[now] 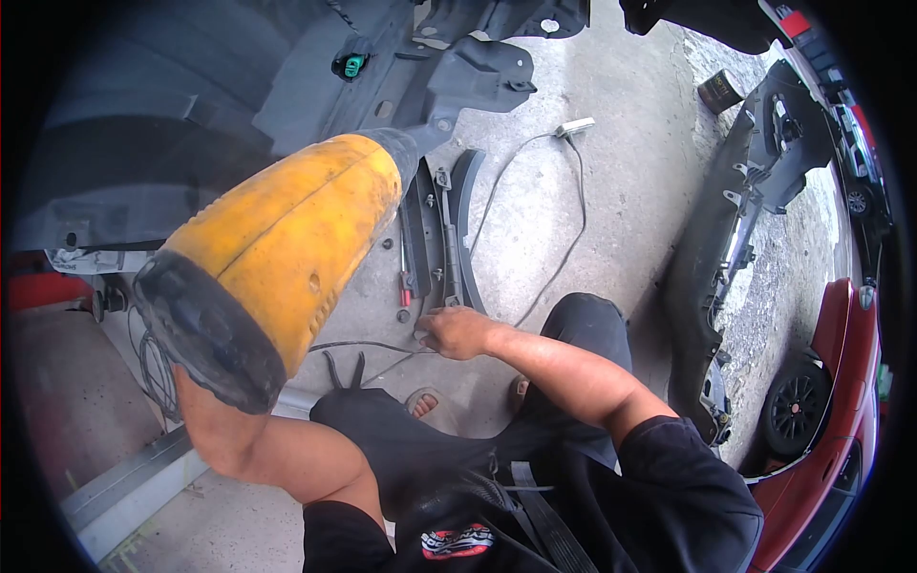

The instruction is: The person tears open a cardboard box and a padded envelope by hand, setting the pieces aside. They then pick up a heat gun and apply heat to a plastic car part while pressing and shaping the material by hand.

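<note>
A large yellow-and-black power tool (pixel 296 239) fills the left centre, close to the camera. My left forearm rises behind its black end, and the tool hides my left hand. Low over the floor, my right hand (pixel 454 332) has its fingers curled together around something small that I cannot make out. A black cable (pixel 353 344) runs beside its fingertips. Just above this hand lies a red-handled screwdriver (pixel 405 286), next to long dark trim strips (pixel 447 239). Plier-like handles (pixel 344 371) stick up near my knee.
Dark vehicle bodywork (pixel 229 76) spans the upper left. A white power strip (pixel 575 126) with its cord lies on the concrete. At right are a long black bumper-like part (pixel 702 258), a can (pixel 720 91) and a red car (pixel 841 382). A metal beam (pixel 134 487) crosses the lower left.
</note>
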Tool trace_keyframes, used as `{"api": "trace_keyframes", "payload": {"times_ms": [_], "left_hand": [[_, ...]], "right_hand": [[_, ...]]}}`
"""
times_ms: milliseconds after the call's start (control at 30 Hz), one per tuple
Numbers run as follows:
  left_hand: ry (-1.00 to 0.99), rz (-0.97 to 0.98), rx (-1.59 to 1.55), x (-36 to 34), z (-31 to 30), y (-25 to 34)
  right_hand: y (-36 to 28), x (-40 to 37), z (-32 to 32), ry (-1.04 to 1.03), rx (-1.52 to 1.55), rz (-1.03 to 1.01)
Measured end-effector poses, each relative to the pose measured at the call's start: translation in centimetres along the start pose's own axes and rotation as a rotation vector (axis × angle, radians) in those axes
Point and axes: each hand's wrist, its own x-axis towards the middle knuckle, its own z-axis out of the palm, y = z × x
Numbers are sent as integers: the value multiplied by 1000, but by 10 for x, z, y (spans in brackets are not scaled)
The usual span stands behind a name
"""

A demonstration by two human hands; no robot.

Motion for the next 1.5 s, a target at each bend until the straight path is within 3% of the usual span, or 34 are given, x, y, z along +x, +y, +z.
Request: {"api": "trace_keyframes", "payload": {"times_ms": [333,500,733,833,933,1033,1200,1500], "left_hand": [[14,-11,-98,-1,3,-6],[38,97,37,6,7,4],[-48,11,21,16,8,17],[-86,91,50,21,14,13],[0,106,64,28,27,15],[1,88,-103,35,39,19],[33,276,-126,44,53,21],[38,271,-196,48,59,21]], "right_hand": [[0,-3,-2,11,-3,6],[-3,-5,-6,15,11,10],[-2,-1,-4,1,-4,0],[-1,-1,-3,1,-10,-4],[-1,-1,-3,8,-9,-7],[-2,-1,-4,0,-4,-5],[-3,-1,-4,-10,9,2],[0,-1,-1,-6,-8,-11]]}}
